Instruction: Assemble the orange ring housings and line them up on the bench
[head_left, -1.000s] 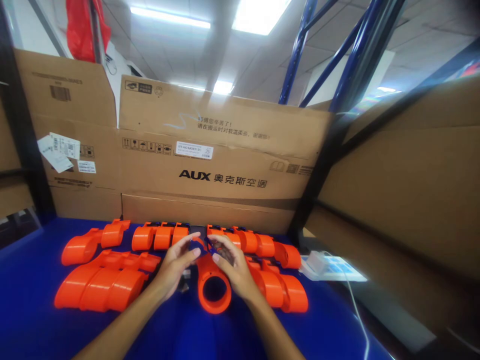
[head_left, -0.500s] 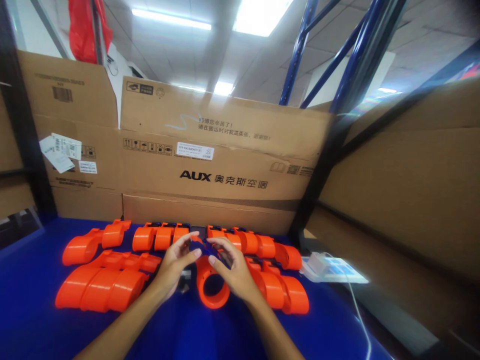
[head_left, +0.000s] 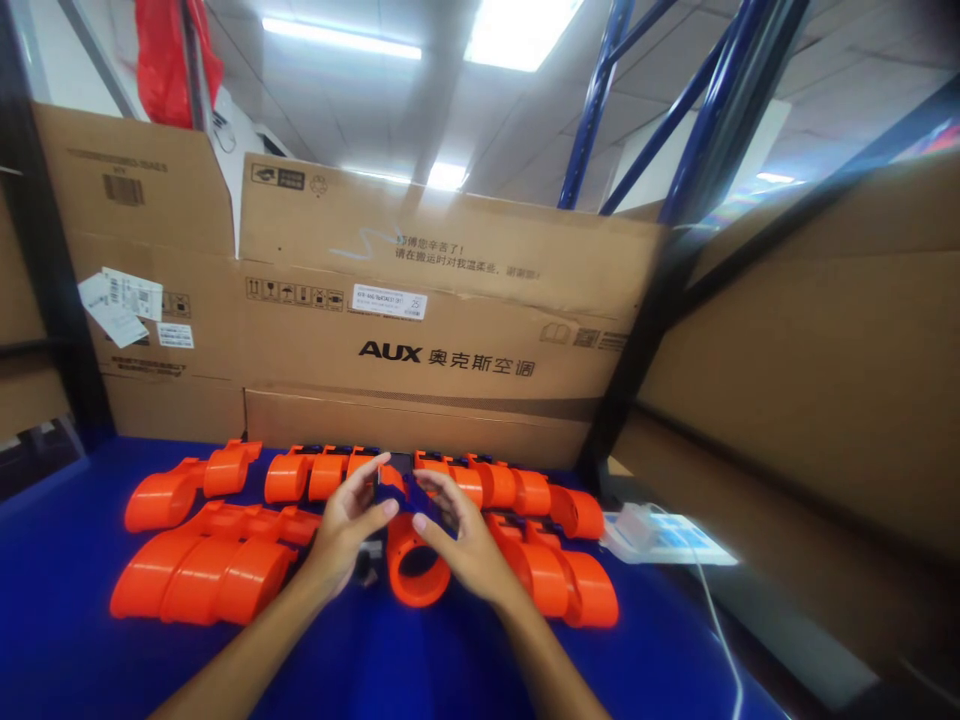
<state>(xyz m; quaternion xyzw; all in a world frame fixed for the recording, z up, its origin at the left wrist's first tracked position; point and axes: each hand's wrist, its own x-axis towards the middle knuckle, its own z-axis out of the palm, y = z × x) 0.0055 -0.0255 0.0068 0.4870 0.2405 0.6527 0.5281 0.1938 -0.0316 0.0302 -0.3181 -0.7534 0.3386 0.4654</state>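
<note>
Between my hands, at the middle of the table, is an orange plastic tape dispenser (head_left: 417, 574) with a round ring at its near end and dark blue parts at its upper end. My left hand (head_left: 349, 525) grips the upper end from the left, thumb and fingers curled about it. My right hand (head_left: 465, 535) closes on its right side, with the thumb over the top of the ring. Fingers partly hide the blue parts. Just left of the ring, a small grey and dark object (head_left: 367, 562) lies on the table, too blurred to name.
Similar orange dispensers stand in rows on the blue table (head_left: 360, 665), left (head_left: 202, 575) and right (head_left: 551, 580); several back ones carry dark blue parts. A cardboard wall (head_left: 450, 310) closes the back. At right sit a white box (head_left: 637, 525) and a cable (head_left: 716, 610).
The tape dispenser has shifted slightly left and up and turned a little, showing more of its orange upper end. My fingers have moved slightly with it.
</note>
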